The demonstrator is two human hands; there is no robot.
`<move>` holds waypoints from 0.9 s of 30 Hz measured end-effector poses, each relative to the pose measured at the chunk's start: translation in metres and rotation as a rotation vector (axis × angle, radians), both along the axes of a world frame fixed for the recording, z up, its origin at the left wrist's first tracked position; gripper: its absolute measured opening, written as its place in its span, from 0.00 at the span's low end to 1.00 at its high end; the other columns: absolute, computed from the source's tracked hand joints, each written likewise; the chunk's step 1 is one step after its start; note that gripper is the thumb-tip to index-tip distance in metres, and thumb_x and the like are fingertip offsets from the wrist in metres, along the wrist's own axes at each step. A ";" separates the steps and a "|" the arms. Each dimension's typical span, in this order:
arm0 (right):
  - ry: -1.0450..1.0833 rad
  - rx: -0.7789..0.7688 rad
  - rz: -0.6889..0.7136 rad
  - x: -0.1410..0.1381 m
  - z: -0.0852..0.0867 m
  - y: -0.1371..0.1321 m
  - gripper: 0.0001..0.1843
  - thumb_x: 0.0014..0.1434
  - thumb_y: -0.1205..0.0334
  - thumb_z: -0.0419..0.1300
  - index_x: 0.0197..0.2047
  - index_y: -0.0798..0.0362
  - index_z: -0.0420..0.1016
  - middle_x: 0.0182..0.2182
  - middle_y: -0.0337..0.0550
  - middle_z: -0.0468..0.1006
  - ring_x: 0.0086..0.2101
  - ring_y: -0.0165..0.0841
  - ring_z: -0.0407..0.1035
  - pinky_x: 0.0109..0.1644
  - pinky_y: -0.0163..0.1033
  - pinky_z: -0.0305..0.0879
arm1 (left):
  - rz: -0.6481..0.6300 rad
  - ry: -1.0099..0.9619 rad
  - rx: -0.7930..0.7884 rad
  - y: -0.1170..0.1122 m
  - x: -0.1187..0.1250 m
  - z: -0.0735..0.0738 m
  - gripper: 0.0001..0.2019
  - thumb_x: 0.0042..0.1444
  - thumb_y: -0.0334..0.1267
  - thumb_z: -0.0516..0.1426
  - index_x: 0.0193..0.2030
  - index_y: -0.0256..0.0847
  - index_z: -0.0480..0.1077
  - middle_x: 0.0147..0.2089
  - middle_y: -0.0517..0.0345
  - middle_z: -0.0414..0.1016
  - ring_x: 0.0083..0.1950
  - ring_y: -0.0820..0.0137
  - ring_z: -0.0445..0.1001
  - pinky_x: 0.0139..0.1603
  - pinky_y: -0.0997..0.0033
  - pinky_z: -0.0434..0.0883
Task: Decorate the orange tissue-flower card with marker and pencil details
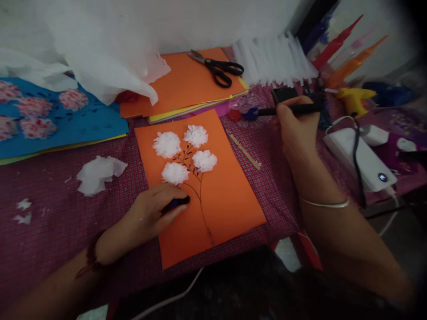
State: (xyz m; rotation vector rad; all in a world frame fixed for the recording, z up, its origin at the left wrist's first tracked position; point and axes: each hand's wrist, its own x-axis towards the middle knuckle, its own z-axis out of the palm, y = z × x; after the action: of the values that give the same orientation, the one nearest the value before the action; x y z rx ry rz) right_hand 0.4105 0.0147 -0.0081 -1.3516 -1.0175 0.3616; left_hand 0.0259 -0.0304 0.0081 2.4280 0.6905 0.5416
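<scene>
An orange sheet of paper (230, 204) lies in front of me with several white crumpled-tissue flowers (167, 144), drawn brown stems and small dark blue leaf marks. My left hand (156, 205) rests on the sheet's left side, fingers closed around a small dark blue and black piece (180, 202), perhaps a cap; most of it is hidden. Right of the sheet's top, my right hand (296, 126) is closed on a black paintbrush (270, 111). The brush points left, its end at a blue paint blob on a clear plastic palette (255, 100), beside a red blob.
Black scissors (216, 66) lie on stacked coloured paper (187, 80) at the back. A wooden stick (245, 151) lies right of the sheet. Torn white tissue (100, 175) and a blue sheet with pink flowers (110, 120) are left. A white power bank (363, 162) with cables stands right.
</scene>
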 end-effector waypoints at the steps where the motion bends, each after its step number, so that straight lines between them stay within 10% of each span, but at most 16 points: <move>1: 0.052 0.011 0.051 -0.004 0.005 -0.004 0.10 0.60 0.56 0.65 0.32 0.45 0.68 0.19 0.33 0.65 0.21 0.31 0.60 0.28 0.41 0.56 | -0.001 0.003 -0.013 0.000 0.000 0.001 0.05 0.65 0.34 0.58 0.47 0.42 0.71 0.41 0.55 0.80 0.42 0.67 0.80 0.42 0.71 0.77; 11: 0.293 -0.318 0.668 -0.096 0.027 -0.052 0.09 0.56 0.54 0.67 0.32 0.48 0.73 0.17 0.32 0.67 0.17 0.27 0.58 0.20 0.36 0.50 | 0.018 0.046 -0.029 -0.002 0.001 0.002 0.05 0.66 0.33 0.57 0.47 0.41 0.71 0.42 0.56 0.80 0.43 0.68 0.79 0.44 0.72 0.75; 27: 0.103 -0.354 0.721 -0.114 0.022 -0.049 0.06 0.57 0.60 0.64 0.32 0.51 0.72 0.23 0.35 0.69 0.26 0.29 0.63 0.29 0.36 0.58 | -0.015 0.024 -0.009 -0.001 0.001 -0.001 0.04 0.67 0.34 0.56 0.47 0.41 0.69 0.42 0.56 0.78 0.44 0.68 0.78 0.44 0.70 0.75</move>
State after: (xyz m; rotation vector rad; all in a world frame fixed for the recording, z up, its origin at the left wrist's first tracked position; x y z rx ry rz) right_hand 0.2964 -0.0342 0.0143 -1.2139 -1.3789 1.1824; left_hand 0.0266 -0.0315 0.0067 2.4324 0.6829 0.5034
